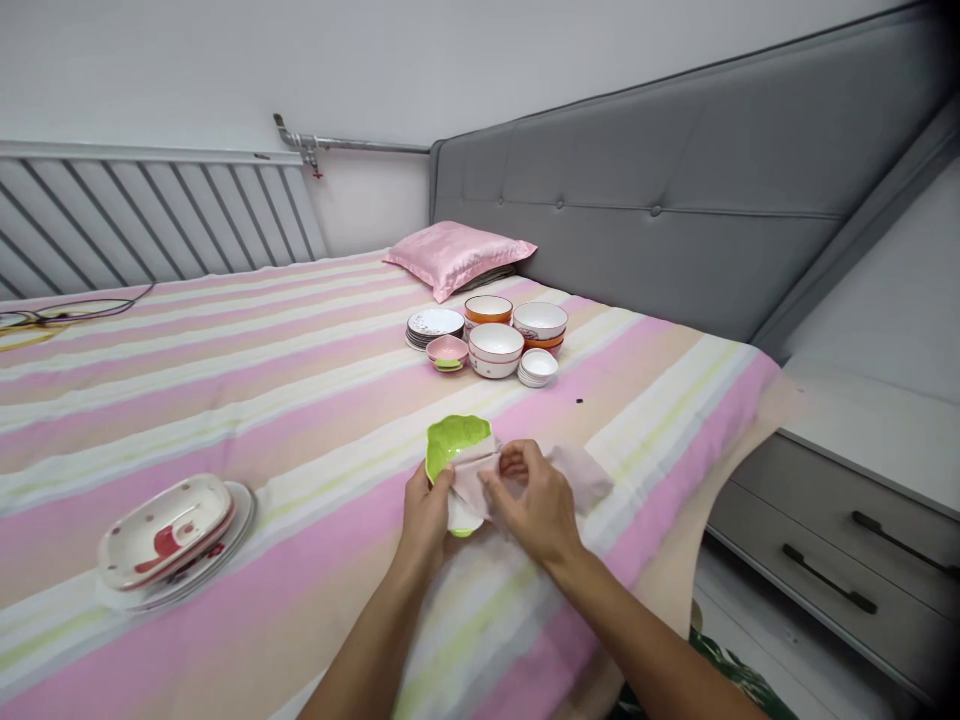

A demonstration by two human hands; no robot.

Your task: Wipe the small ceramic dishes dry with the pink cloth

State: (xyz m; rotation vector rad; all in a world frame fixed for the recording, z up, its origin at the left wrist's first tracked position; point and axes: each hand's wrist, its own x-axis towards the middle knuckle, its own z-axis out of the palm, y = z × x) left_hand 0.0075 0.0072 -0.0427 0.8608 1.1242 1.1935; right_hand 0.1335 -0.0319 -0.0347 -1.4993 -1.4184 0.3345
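Note:
A bright green bowl (454, 436) with a wavy rim is held up over the near part of the bed. My left hand (426, 515) grips its left side, thumb at the front. Pinched in the fingers of my right hand (538, 505) is a pale pinkish cloth (581, 478), thin and soft-looking. One end of it lies across the bowl and hides much of the inside; the other trails out to the right. White shows on the lower part of the bowl near its green lower edge.
Beyond my hands stand white bowls (496, 350), stacked plates (436, 324), a pink bowl (447, 349) and small white dishes (538, 367). At left, a patterned dish (166, 530) rests on plates. A pink pillow (457, 255) lies by the grey headboard (637, 180). Drawers (840, 540) stand right.

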